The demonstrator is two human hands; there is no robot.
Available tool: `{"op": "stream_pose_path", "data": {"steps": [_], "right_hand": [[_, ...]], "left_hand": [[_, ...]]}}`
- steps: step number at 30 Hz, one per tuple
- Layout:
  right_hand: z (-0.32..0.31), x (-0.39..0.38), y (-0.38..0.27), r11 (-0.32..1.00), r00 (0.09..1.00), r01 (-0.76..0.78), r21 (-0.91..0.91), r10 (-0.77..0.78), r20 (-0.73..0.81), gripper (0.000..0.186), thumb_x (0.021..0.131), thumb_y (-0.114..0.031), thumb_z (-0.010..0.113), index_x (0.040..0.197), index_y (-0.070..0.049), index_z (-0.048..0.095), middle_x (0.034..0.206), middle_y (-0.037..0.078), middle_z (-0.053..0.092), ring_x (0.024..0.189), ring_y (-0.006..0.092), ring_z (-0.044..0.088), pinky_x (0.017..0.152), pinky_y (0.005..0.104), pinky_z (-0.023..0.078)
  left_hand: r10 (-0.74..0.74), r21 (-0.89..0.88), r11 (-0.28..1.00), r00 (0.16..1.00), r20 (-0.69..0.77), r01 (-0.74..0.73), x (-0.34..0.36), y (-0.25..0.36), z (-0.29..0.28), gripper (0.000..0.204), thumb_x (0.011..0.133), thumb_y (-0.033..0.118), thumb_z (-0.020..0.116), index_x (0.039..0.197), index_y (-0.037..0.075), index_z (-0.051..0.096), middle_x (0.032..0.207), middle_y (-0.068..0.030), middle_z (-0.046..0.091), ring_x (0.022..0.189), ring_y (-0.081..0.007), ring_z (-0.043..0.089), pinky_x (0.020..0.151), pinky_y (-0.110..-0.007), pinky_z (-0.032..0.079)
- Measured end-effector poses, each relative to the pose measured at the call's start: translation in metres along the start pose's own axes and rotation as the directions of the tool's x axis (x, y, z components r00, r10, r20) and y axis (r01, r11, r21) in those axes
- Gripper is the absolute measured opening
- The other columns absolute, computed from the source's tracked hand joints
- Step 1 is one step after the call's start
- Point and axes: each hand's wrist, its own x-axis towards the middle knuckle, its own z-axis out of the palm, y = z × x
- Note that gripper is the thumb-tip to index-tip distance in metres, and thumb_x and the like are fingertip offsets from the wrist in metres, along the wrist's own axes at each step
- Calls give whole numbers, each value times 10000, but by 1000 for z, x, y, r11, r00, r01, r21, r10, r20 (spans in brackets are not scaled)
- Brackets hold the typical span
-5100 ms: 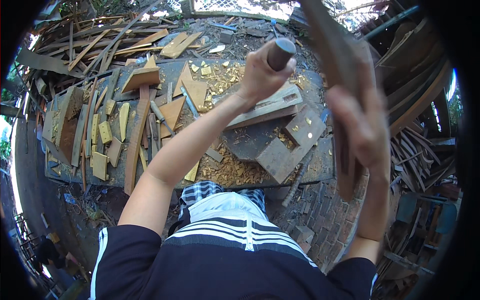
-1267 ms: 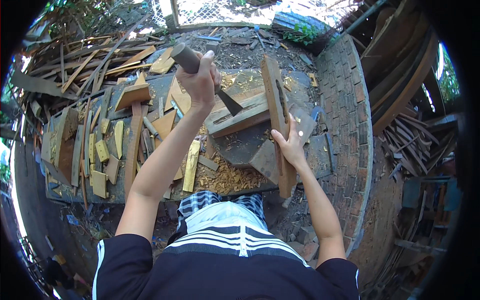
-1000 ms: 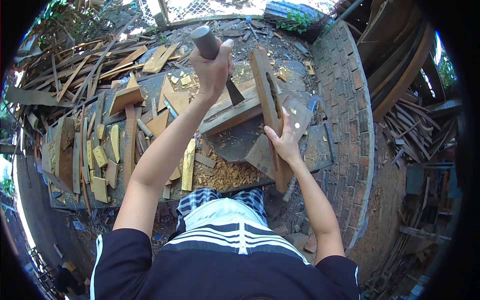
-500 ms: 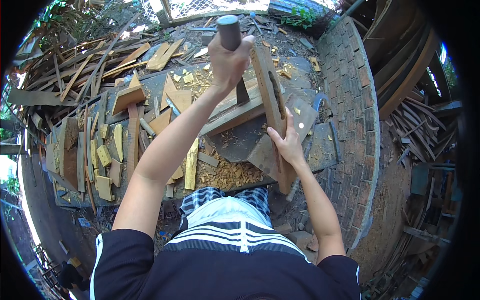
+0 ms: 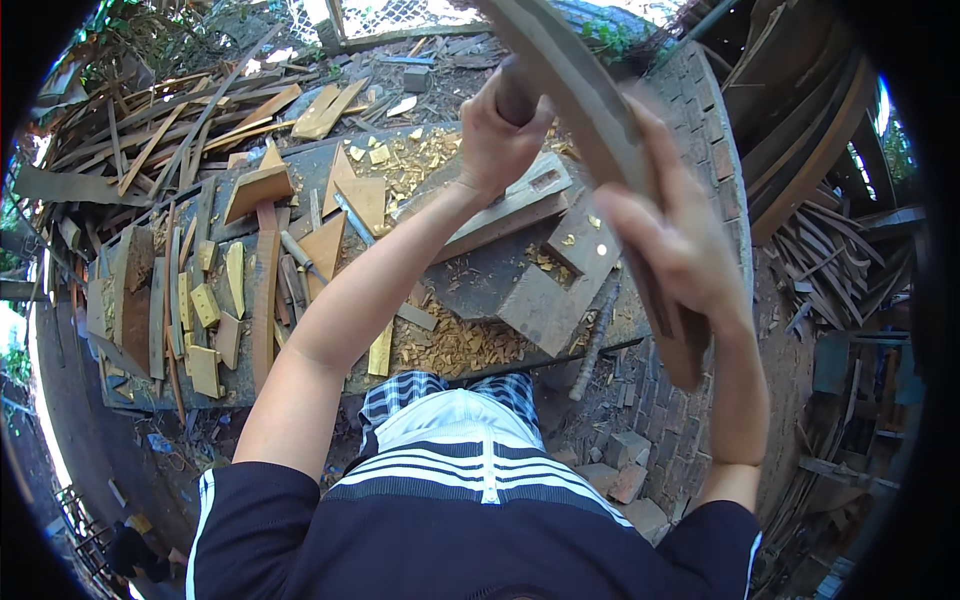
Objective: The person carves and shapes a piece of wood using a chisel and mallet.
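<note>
My left hand [image 5: 497, 150] is closed round the thick handle of a chisel [image 5: 515, 97], whose blade my hand hides. Below it lies a wooden block [image 5: 505, 222] with a rectangular mortise cut in its top. A long, heavy wooden mallet [image 5: 575, 85], shaped like a bar, is gripped in my right hand [image 5: 675, 240], which is smeared by motion. The mallet is raised and slants across the right side, overlapping the top of the chisel handle. I cannot tell whether the two touch.
Wood chips [image 5: 460, 335] litter the dark bench around the block. A notched board [image 5: 545, 310] lies on its right part. Offcuts [image 5: 205, 305] and a second chisel [image 5: 355, 218] lie to the left. A brick wall [image 5: 722, 190] borders the right side, and scrap wood [image 5: 160, 140] is heaped at far left.
My right hand has lifted the mallet up and to the right, off the bench. My left hand has shifted slightly right and nearer with the chisel, uncovering the mortise end of the block.
</note>
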Motion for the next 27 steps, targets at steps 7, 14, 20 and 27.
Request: {"op": "stream_pose_path", "data": {"steps": [7, 14, 20, 27], "right_hand": [[-22, 8, -32, 965, 976, 165, 203, -130, -174, 682, 843, -310, 645, 1445, -124, 385, 1252, 203, 581, 1111, 310, 590, 978, 372, 427], [-18, -2, -5, 999, 998, 41, -14, -42, -54, 736, 830, -331, 614, 1482, -132, 335, 1225, 205, 571, 1075, 270, 587, 929, 376, 453], [-11, -11, -24, 989, 974, 74, 126, -44, -223, 800, 810, -323, 603, 1502, -99, 269, 910, 145, 602, 758, 192, 619, 701, 314, 508], [14, -24, 9, 972, 995, -14, 233, 37, -93, 754, 848, -263, 641, 1489, -115, 273, 1335, 189, 525, 1175, 289, 554, 975, 381, 449]], "left_hand": [[12, 24, 1000, 1000, 6, -12, 4, 7, -9, 165, 767, 109, 661, 902, 25, 617, 729, -95, 667, 647, -177, 661, 642, -324, 527], [63, -81, 995, 998, -16, -64, -6, 1, -1, 245, 756, 104, 673, 988, 32, 639, 746, -114, 683, 672, -207, 701, 621, -330, 539], [48, 1, 999, 998, 40, -48, -8, 7, -1, 201, 756, 109, 685, 923, 20, 615, 757, -134, 687, 674, -233, 708, 624, -322, 548], [15, -76, 997, 1000, 21, -13, -7, 11, -6, 171, 761, 88, 673, 908, 19, 617, 734, -107, 656, 639, -176, 656, 618, -325, 518]]}}
